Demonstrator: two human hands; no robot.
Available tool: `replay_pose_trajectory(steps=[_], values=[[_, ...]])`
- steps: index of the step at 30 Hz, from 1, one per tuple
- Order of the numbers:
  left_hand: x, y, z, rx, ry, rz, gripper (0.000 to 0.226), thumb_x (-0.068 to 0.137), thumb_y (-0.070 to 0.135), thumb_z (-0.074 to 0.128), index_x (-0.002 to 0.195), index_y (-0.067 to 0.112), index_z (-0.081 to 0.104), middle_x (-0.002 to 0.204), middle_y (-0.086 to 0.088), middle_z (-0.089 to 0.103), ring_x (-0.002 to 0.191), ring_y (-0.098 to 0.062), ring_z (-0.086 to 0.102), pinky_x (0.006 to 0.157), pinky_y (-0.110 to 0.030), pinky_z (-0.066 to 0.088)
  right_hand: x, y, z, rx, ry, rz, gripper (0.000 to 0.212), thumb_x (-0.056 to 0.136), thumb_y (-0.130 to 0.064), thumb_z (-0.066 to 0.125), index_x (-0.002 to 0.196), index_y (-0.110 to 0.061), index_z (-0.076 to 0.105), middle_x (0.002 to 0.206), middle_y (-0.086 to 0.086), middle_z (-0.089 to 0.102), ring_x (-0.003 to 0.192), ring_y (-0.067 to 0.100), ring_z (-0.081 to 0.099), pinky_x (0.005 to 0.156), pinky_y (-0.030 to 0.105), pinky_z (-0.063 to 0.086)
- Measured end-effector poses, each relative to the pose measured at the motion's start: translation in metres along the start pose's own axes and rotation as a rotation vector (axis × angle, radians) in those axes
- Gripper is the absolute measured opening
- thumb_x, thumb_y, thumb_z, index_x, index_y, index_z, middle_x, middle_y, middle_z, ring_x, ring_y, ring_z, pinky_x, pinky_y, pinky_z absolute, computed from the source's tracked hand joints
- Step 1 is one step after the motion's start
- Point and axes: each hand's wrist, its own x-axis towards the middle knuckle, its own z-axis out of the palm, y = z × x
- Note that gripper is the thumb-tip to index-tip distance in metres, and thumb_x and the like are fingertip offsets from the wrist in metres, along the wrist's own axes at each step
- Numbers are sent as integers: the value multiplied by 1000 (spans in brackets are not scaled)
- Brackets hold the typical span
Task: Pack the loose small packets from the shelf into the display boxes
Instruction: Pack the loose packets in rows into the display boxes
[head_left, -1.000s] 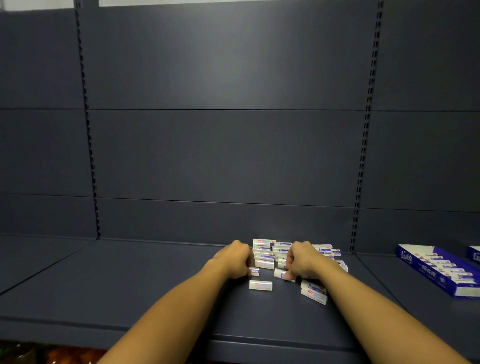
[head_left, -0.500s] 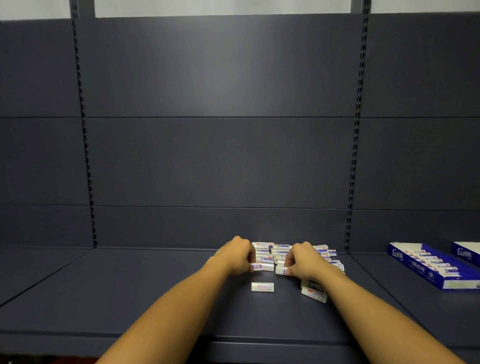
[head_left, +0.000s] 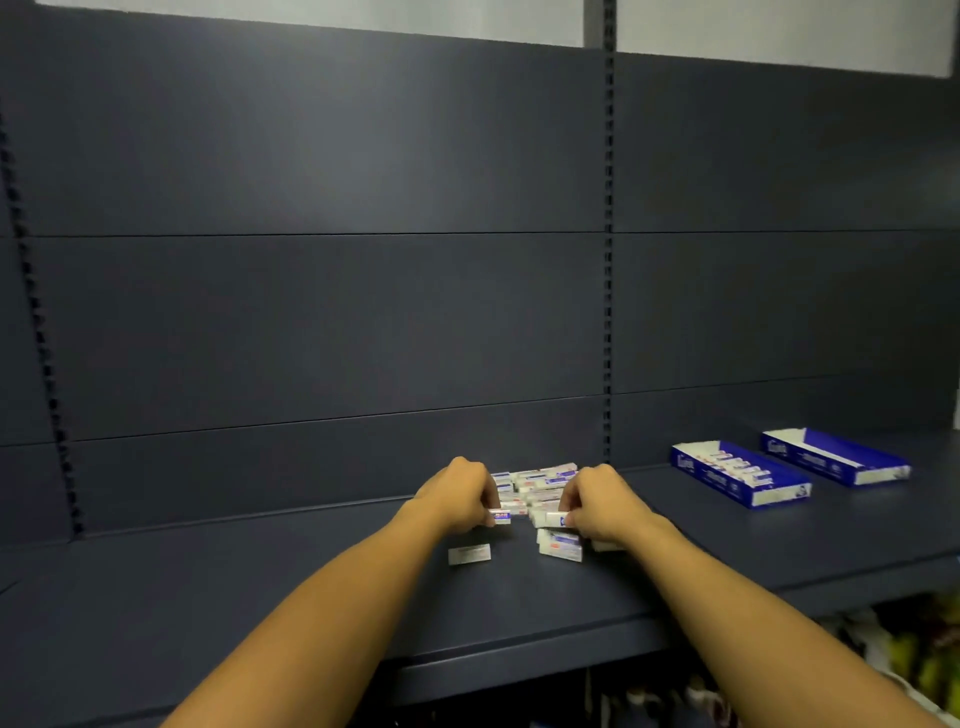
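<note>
While both arms reach across the shelf (head_left: 260, 597), the left hand (head_left: 457, 496) pinches one packet (head_left: 502, 516) at the left edge of the pile (head_left: 535, 486); the right hand (head_left: 597, 501) grips another packet (head_left: 551, 518) at the pile's right edge; the pile lies mid-shelf, between the two hands. One stray packet (head_left: 469, 554) lies alone nearer, left of a pair (head_left: 560, 545) under the right hand. Two blue boxes stand well apart to the far right: the near box (head_left: 740, 480) holds a row of packets; the far box (head_left: 836, 457) shows only its white inner wall; its contents cannot be told.
</note>
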Motion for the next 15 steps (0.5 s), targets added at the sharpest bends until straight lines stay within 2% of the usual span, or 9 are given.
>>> replay_pose_trajectory(steps=[3,7,11,15], values=[[4,20,6,7,-7,47,21,86,20,78,106,17,76,107,-3,73,94,-21,68,85,-39,58,-10,18,-10,-2,18,46,12,78,-11,75,89,-16,78,97,4,69,89,21,69,79,36,60],[13,51,9,10,0,95,24,88,20,76,112,16,75,112,-4,72,98,-22,67,89,-40,57,-23,42,-24,-25,61,79,13,85,-10,69,89,-19,76,100,3,69,88,18,66,81,35,59],[17,83,12,2,10,107,25,85,19,77,110,16,75,111,-3,71,96,-22,67,86,-38,58,-37,68,-39,-38,73,109,10,87,-12,71,89,-20,76,94,1,69,86,16,65,80,34,59],[20,118,17,12,27,92,23,84,19,77,107,18,75,109,-3,70,94,-23,68,82,-38,58,-53,101,-56,-52,67,135,10,88,-11,71,92,-19,75,98,3,68,89,18,65,83,34,59]])
